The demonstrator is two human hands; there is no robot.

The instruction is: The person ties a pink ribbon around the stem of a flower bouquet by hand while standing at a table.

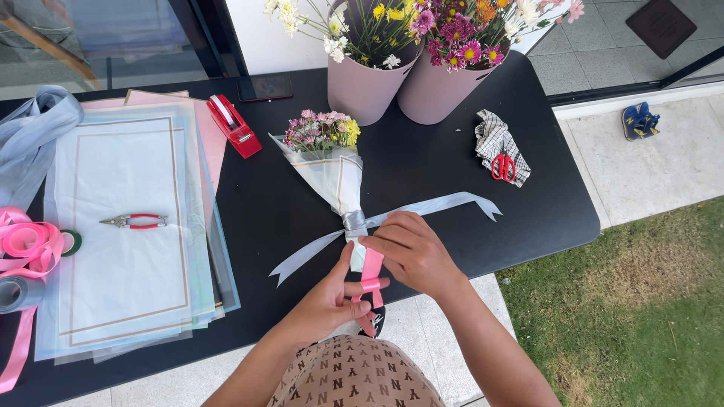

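Observation:
A small bouquet [326,151] wrapped in translucent white paper lies on the black table [422,173], flowers pointing away from me. A pale blue-grey ribbon [441,205] is wound around its neck, with ends trailing left and right. My left hand [328,301] pinches a pink ribbon [371,273] at the bouquet's stem end. My right hand [411,252] grips the same pink ribbon just below the grey band, fingers curled over the stems.
Stacked wrapping sheets [128,226] with red-handled pliers [136,221] lie left. Pink ribbon rolls [30,245] sit at the far left edge. A red tape dispenser [234,126], two flower buckets [400,83], and red scissors [502,166] on a checked cloth stand behind.

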